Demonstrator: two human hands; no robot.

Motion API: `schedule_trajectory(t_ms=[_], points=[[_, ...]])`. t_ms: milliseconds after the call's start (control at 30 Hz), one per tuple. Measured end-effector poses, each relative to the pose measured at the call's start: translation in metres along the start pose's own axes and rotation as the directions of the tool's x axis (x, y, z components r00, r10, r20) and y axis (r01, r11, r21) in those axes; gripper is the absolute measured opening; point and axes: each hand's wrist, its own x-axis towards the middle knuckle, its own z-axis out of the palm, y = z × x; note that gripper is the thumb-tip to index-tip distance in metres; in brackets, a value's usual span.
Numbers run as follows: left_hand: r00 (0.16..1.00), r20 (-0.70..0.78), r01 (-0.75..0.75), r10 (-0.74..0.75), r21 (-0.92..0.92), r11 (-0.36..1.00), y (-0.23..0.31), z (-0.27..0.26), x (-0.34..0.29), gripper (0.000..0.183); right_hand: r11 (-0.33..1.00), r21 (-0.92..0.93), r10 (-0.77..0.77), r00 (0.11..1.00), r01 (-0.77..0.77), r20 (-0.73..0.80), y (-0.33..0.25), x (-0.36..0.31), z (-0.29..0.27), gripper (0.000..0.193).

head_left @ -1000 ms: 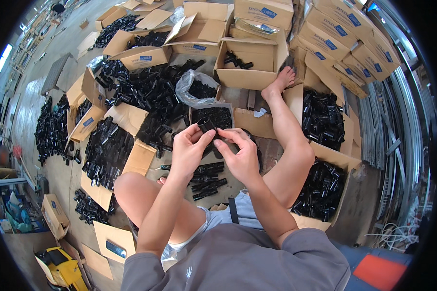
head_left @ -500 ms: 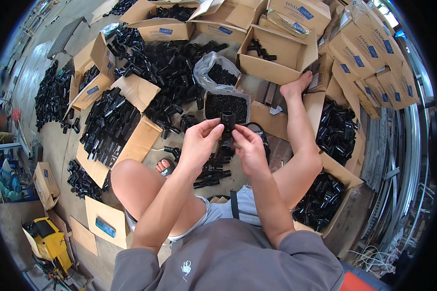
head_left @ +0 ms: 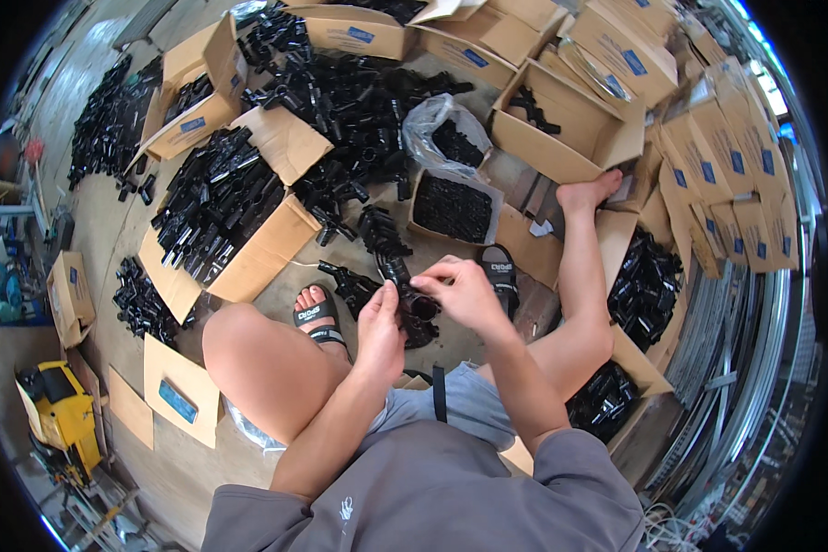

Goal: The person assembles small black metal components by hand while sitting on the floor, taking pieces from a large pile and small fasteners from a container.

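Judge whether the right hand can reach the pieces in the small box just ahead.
Probably yes: the box is open on top, its black pieces showing, and nothing visibly stands between it and the right hand.

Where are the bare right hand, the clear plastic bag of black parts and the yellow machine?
Bare right hand (head_left: pixel 469 293), head view: its back.
Clear plastic bag (head_left: pixel 421 134), head view: left wall.
Yellow machine (head_left: pixel 72 423), head view: yellow housing.

Left hand (head_left: pixel 380 324), right hand (head_left: pixel 466 293), both at a black fitting (head_left: pixel 421 308) (glossy), open carton (head_left: pixel 541 147) beyond
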Motion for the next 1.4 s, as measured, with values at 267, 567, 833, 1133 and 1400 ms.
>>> schedule_trajectory(t_ms=[267,567,833,1133,1400], points=[[0.992,-0.078,-0.107,0.102,-0.064,0.992,0.002,-0.005,0.021,0.033,0.753,-0.416,0.39,0.855,-0.51,-0.342,0.174,0.148,-0.013,0.021],[0.996,-0.004,-0.093,0.093,-0.032,0.995,0.014,0.007,0.022,0.032,0.704,-0.437,0.465,0.828,-0.56,-0.313,0.199,0.167,0.012,0.023],[0.974,0.024,-0.227,0.227,-0.012,0.974,0.005,0.022,0.02,0.036,0.962,0.258,0.184,0.915,-0.092,-0.359,0.111,0.096,-0.016,0.018],[0.861,0.02,-0.504,0.509,0.175,0.846,-0.02,0.052,0.026,0.041,0.906,0.416,0.088,0.929,0.075,-0.36,-0.015,-0.019,-0.016,0.015],[0.802,0.123,-0.597,0.584,0.152,0.788,-0.035,0.063,0.027,0.041,0.954,0.281,0.041,0.882,0.105,-0.47,-0.006,-0.016,-0.016,0.017]])
